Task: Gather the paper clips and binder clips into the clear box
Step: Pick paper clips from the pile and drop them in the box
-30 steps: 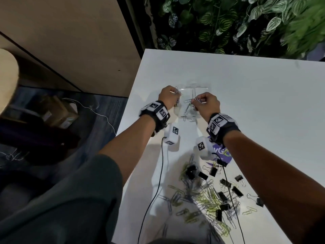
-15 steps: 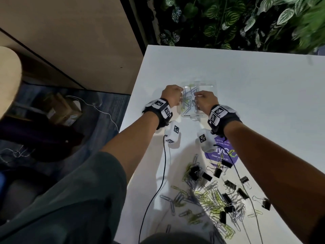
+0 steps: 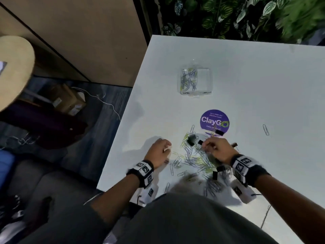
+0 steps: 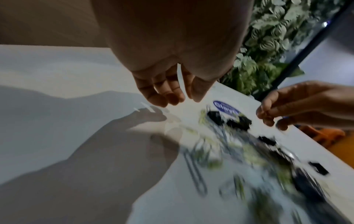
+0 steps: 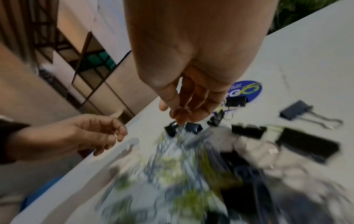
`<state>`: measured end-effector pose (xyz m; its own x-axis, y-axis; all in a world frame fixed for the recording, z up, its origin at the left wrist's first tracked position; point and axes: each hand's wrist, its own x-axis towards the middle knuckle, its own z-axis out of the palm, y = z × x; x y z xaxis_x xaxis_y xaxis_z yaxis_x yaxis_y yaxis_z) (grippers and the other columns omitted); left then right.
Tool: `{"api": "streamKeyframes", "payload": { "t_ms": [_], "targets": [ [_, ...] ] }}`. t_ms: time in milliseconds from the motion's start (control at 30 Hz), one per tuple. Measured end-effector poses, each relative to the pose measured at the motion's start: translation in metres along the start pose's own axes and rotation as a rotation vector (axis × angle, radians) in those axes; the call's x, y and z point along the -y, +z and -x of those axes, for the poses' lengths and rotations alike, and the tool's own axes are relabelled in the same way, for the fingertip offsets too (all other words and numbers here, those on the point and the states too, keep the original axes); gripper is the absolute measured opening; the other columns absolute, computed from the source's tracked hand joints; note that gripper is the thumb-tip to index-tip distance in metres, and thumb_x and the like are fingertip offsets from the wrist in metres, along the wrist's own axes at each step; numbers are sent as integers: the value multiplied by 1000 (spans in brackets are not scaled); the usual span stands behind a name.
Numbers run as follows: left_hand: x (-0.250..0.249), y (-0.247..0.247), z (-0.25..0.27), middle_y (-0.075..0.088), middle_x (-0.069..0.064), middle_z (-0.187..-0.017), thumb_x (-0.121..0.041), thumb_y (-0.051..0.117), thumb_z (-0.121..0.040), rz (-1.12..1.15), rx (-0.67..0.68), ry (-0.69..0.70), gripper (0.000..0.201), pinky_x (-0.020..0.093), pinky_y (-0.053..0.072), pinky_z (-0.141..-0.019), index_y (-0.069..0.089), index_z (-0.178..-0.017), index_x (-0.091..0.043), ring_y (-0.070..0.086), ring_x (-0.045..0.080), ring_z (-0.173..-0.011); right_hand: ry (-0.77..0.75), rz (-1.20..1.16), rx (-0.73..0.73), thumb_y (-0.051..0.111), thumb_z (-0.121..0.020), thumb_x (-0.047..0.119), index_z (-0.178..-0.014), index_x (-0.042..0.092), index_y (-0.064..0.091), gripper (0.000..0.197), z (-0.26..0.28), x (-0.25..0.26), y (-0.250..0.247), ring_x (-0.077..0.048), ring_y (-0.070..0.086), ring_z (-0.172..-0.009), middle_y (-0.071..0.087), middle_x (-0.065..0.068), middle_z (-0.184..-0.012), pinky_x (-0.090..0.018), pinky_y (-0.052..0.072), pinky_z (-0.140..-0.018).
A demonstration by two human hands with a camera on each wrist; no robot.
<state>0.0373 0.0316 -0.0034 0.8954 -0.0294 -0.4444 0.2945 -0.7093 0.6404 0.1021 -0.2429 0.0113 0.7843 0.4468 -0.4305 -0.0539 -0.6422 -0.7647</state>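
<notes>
White table top (image 3: 263,85) carries the whole scene, and it looks different from a second ago: both hands were up at the clear square plastic box (image 3: 195,81), and now they've come back toward the person, down by the round purple ClayGo sticker (image 3: 214,121). The box sits alone beyond the sticker, well apart from both hands, with a small bunch of silver and yellow-green paper clips lying in its left half; there are too many tangled together to count.

Nearer than the sticker lies the loose heap of silver and yellow-green paper clips (image 3: 195,159), dozens of them and blurred, so no count is possible. Black binder clips (image 3: 191,139) are mixed in: about five show in the head view, one overlapping the sticker's near edge (image 3: 219,132), and the right wrist view gives one more with its wire handles out (image 5: 295,110). One single silver paper clip (image 3: 265,129) lies alone to the right of the sticker.

The left hand (image 3: 158,150) hangs just left of the heap, below and left of the sticker, fingers (image 4: 162,91) loosely bent with a narrow gap to the thumb, nothing in it. The right hand (image 3: 216,150) is over the heap just below the sticker, fingertips (image 5: 182,116) bunched together and pointing down onto the clips; whether they actually pinch one, I cannot tell through the blur
</notes>
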Motion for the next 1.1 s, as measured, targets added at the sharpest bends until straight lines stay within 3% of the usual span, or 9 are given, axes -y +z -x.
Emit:
{"api": "streamKeyframes", "payload": {
  "t_ms": [167, 300, 467, 633, 733, 833, 900, 1000, 1100],
  "targets": [
    [16, 32, 67, 55, -7, -94, -41, 63, -81, -198, 107, 3, 26, 32, 48, -76, 57, -103, -28, 55, 14, -86, -109, 271, 137, 50, -84, 4, -92, 21, 65, 24, 46, -13, 36, -16, 61, -92, 64, 2, -99, -33, 51, -87],
    [24, 54, 93, 63, -2, -93, -60, 62, -75, -478, 175, -62, 43, 30, 43, -70, 58, -96, -22, 58, 19, -87, -214, 460, 127, 49, -88, 12, -102, 21, 63, 22, 69, -15, 72, -13, 55, -97, 55, 5, -106, -28, 49, -86],
    [43, 85, 110, 56, 8, -109, -33, 57, -88, -578, 159, 12, 25, 40, 50, -74, 60, -94, -9, 52, 27, -107, -347, 703, 128, 66, -75, 7, -118, 15, 58, 44, 73, -13, 120, -31, 56, -103, 55, -12, -121, -43, 54, -80],
    [34, 87, 112, 55, 15, -114, -17, 53, -89, -627, 170, 100, 19, 43, 50, -74, 57, -102, -3, 49, 32, -111, -389, 861, 127, 70, -74, 9, -123, 16, 54, 52, 67, -17, 137, -32, 51, -115, 52, -10, -133, -44, 55, -77],
    [27, 78, 106, 55, 17, -114, -10, 49, -87, -618, 223, 90, 23, 44, 48, -76, 50, -109, -3, 49, 34, -109, -436, 856, 102, 72, -71, 10, -102, 9, 67, 31, 66, -25, 137, -33, 58, -104, 62, -10, -116, -41, 57, -64],
    [22, 66, 98, 58, 17, -104, 1, 54, -77, -543, 229, 54, 40, 39, 45, -68, 43, -115, -5, 56, 35, -93, -435, 815, 71, 50, -77, 10, -85, 5, 69, 21, 69, -34, 135, -31, 60, -88, 64, -11, -97, -38, 56, -58],
    [20, 58, 92, 60, 15, -97, 9, 48, -75, -455, 180, 33, 52, 38, 47, -63, 39, -122, -11, 59, 35, -82, -395, 836, 68, 61, -70, 4, -82, 4, 68, 14, 72, -34, 130, -31, 58, -85, 63, -11, -91, -39, 56, -57],
    [17, 50, 79, 61, 11, -110, 15, 40, -78, -355, 84, 25, 70, 41, 54, -78, 35, -138, -21, 62, 32, -89, -367, 925, 105, 78, -54, -1, -80, 3, 66, 29, 73, -31, 122, -33, 58, -81, 62, -13, -83, -40, 54, -60],
    [12, 50, 66, 49, 11, -128, 17, 38, -78, -326, 22, 59, 69, 44, 52, -85, 38, -139, -17, 60, 33, -100, -367, 878, 40, 80, -56, 3, -76, 6, 63, 26, 69, -31, 115, -29, 58, -71, 60, -10, -73, -36, 52, -54]
  ]
}}
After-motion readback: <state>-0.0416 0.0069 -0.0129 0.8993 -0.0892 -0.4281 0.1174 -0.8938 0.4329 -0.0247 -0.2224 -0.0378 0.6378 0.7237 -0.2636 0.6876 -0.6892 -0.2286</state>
